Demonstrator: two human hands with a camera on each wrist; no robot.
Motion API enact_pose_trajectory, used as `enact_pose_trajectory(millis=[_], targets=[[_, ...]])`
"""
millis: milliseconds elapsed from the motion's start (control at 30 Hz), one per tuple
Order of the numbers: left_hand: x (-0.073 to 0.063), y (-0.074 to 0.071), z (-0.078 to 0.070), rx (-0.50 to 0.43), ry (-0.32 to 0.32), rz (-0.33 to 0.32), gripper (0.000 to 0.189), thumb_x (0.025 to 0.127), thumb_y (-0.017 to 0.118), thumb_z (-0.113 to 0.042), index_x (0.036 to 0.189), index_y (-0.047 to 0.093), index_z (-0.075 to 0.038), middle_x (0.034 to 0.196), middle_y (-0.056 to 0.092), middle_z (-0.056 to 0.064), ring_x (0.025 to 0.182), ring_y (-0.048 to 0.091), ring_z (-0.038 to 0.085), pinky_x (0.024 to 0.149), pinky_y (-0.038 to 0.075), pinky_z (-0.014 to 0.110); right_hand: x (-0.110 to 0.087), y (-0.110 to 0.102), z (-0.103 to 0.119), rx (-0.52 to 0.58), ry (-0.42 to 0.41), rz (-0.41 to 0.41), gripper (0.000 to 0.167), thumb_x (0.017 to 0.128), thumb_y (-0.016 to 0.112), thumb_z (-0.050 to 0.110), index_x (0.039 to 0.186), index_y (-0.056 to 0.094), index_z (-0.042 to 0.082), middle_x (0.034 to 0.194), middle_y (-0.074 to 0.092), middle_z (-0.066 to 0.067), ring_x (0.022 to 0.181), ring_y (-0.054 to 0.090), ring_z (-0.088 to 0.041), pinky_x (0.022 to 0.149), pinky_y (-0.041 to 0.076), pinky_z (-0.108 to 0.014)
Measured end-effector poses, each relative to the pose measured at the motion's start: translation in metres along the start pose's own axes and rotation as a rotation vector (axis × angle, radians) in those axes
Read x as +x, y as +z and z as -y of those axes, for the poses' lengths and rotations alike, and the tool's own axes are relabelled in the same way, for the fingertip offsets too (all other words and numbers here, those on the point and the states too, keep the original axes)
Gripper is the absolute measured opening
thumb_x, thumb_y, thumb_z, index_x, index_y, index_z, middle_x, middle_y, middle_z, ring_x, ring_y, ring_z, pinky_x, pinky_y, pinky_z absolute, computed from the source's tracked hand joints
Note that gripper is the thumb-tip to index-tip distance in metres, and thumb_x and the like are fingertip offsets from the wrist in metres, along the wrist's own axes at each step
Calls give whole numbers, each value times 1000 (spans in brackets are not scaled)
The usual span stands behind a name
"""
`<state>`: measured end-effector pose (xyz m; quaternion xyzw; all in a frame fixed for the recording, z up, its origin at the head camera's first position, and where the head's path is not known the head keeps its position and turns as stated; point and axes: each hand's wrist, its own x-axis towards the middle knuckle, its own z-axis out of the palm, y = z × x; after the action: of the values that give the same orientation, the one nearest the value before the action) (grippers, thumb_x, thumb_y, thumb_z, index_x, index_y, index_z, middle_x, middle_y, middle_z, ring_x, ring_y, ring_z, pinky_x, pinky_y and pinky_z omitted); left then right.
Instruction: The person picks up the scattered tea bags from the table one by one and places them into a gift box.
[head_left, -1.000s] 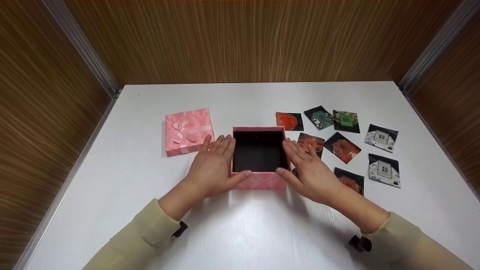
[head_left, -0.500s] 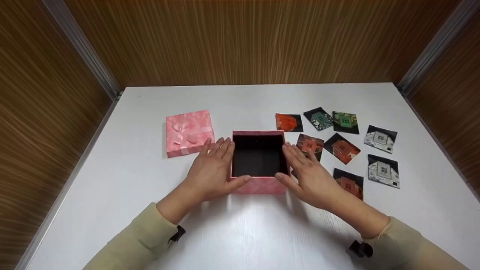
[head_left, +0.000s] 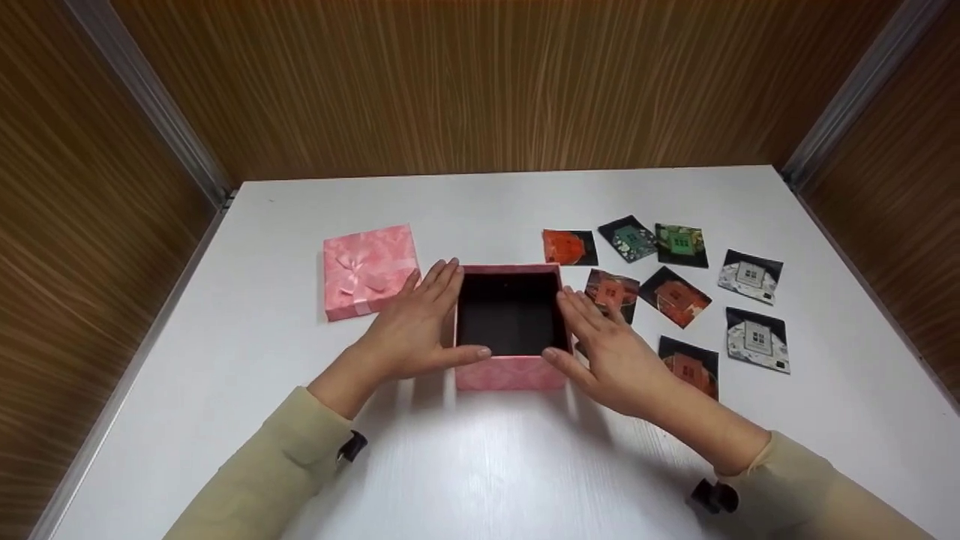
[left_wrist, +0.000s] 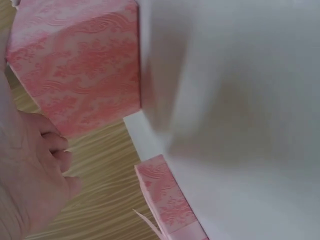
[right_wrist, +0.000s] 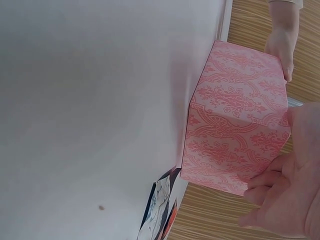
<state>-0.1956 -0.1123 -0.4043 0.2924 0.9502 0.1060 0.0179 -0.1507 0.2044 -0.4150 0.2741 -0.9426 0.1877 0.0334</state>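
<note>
my right hand [head_left: 611,358] hid part of one red packet [head_left: 611,287], my forearm [head_left: 701,424] hid a nearer packet's [head_left: 688,361] edge, the labels [head_left: 759,340] were too small to read, the lid [left_wrist: 170,197] and box [left_wrist: 85,70] ran off the left wrist view

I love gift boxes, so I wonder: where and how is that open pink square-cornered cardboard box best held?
Probably grip the box by its opposite outer side walls, left hand from the left, right hand from the right: those walls look flat and upright, and the top is open.
</note>
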Motion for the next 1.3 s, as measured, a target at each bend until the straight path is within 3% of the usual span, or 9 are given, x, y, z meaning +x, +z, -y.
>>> enact_pose_trajectory(millis=[233,367,467,567,767,933,1100,1200,1300], targets=[[1,4,4,-6,15,-8,124,88,43,-92,169,14,-2,177,12,14,164,8,28,131,6,47,-3,-15,-22,118,69,25,79,110,49,56,171,23,14,174,26,-11,157,28,-39,126,20,-63],[2,3,3,14,25,-5,124,88,43,-92,169,14,-2,176,13,14,163,9,29,131,7,47,-9,-39,-59,190,123,-66,72,110,54,50,171,26,23,169,37,-10,128,63,-41,117,40,-62],[3,3,3,22,21,-1,124,88,42,-92,169,13,-2,177,13,14,163,9,29,131,7,46,-16,-58,-93,198,141,-145,68,108,62,41,167,35,20,160,50,-15,102,72,-42,102,54,-58],[3,3,3,18,14,2,125,87,42,-93,169,12,-4,177,12,13,164,8,28,131,6,45,-29,-74,-130,207,203,-187,64,105,69,34,162,47,14,148,61,-21,108,70,-45,95,59,-43],[2,4,3,17,15,4,125,87,41,-93,169,12,-3,177,11,13,164,8,28,131,6,45,-63,-87,-196,244,413,-145,61,105,69,39,155,55,8,142,64,-23,127,62,-33,84,39,-2],[2,4,3,24,17,2,126,87,40,-94,169,13,-3,177,12,14,164,9,28,131,6,45,-92,-84,-233,292,515,-122,64,102,72,43,153,57,8,145,60,-18,120,51,-4,83,40,-1],[1,5,3,23,23,-6,125,87,40,-94,169,14,-2,177,13,14,163,9,28,131,7,45,-113,-79,-254,311,574,-82,66,99,75,47,151,59,8,142,59,-7,118,50,-6,83,37,-9],[1,5,3,21,26,-9,125,88,41,-93,169,14,-2,177,13,14,163,10,28,131,7,46,-119,-76,-260,330,595,-34,71,98,76,47,153,56,6,146,56,-13,114,49,-5,81,37,-10],[1,4,3,23,27,-9,124,89,42,-92,169,13,-2,177,12,14,163,9,28,131,7,46,-120,-75,-263,376,604,42,81,98,76,47,159,46,3,157,44,-26,127,47,-24,92,41,-17]])
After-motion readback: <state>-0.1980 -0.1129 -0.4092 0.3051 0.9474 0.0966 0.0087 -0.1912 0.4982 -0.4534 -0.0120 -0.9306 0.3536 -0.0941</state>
